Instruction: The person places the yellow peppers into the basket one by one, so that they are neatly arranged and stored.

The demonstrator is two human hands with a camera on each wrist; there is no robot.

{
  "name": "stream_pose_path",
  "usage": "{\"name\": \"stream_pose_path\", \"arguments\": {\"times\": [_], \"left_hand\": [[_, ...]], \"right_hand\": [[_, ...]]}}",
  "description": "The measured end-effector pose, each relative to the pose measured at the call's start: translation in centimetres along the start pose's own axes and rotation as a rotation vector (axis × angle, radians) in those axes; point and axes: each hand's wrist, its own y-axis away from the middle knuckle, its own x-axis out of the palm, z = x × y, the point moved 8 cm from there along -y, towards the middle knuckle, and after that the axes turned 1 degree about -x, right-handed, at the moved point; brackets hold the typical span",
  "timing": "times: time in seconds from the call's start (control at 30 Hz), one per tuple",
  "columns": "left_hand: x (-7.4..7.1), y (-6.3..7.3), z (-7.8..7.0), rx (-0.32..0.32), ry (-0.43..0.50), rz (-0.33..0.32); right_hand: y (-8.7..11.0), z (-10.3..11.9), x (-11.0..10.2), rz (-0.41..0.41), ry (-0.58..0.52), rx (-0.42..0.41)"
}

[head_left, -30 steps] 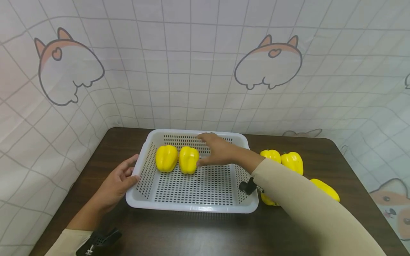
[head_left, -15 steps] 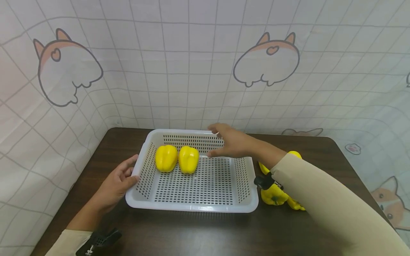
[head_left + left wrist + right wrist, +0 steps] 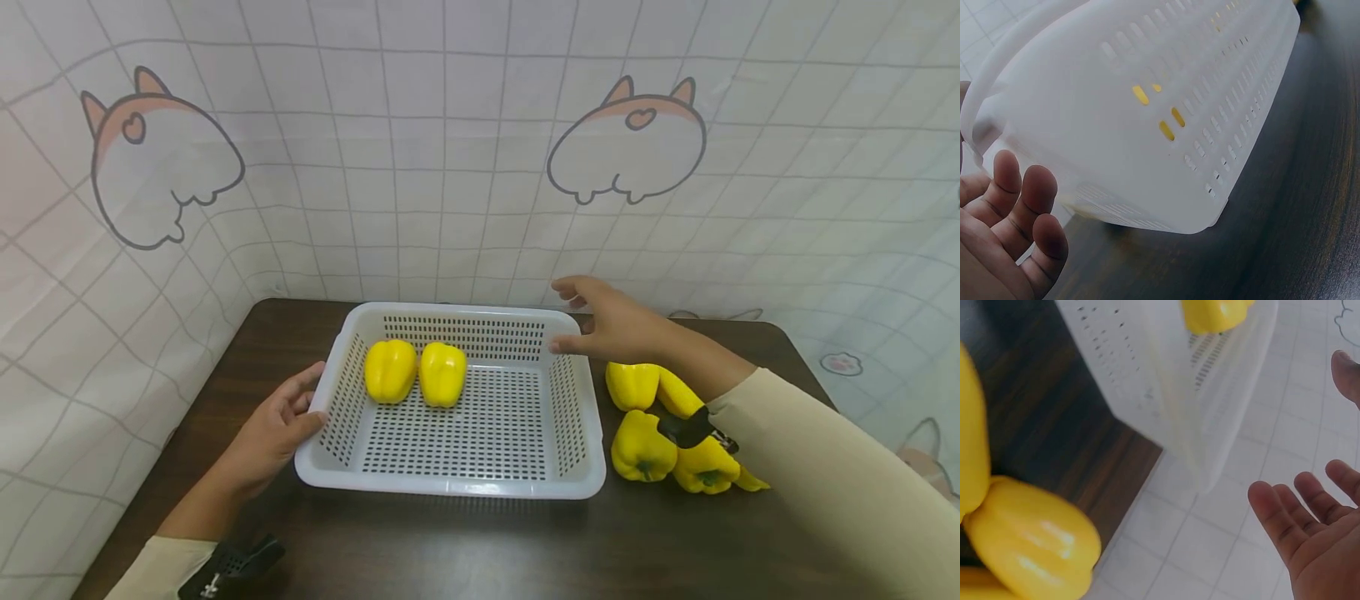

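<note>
Two yellow bell peppers, a left one and a right one, lie side by side in the white plastic basket, toward its left rear. My left hand grips the basket's left rim, thumb on the rim and the other fingers outside it. Above the basket's right rear corner is my right hand, fingers spread and nothing held; the right wrist view shows its palm bare. Several more yellow bell peppers are grouped right of the basket, partly hidden by the right forearm.
The dark wooden table runs under everything, its back edge close behind the basket. A white grid-patterned curtain with dog drawings surrounds the table at the back and sides. Each wrist carries a small black camera.
My right hand has moved right, from over the right pepper in the basket to the right rear corner, uncovering more of the grouped peppers. The left hand and basket have stayed put.
</note>
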Motion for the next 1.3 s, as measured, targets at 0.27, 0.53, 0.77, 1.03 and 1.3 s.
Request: {"name": "stream_pose_path", "arguments": {"times": [0.27, 0.53, 0.77, 1.03, 1.3], "left_hand": [[0.0, 0.1, -0.1, 0.003, -0.005, 0.005], [0.0, 0.3, -0.2, -0.002, -0.010, -0.001], [-0.1, 0.1, 0.0, 0.001, -0.013, -0.001], [0.0, 0.0, -0.2, -0.002, -0.016, -0.002], [0.1, 0.1, -0.2, 0.001, -0.015, -0.004]], "right_hand": [[2.8, -2.5, -1.5, -0.028, 0.002, 0.033], [5.3, -5.4, -2.0, -0.033, -0.004, 0.070], [7.3, -8.1, -2.7, -0.034, 0.038, 0.127], [9.7, -11.7, -3.1, -0.046, 0.017, 0.137], [11.1, -14.6, -3.0, -0.041, 0.053, 0.172]]}}
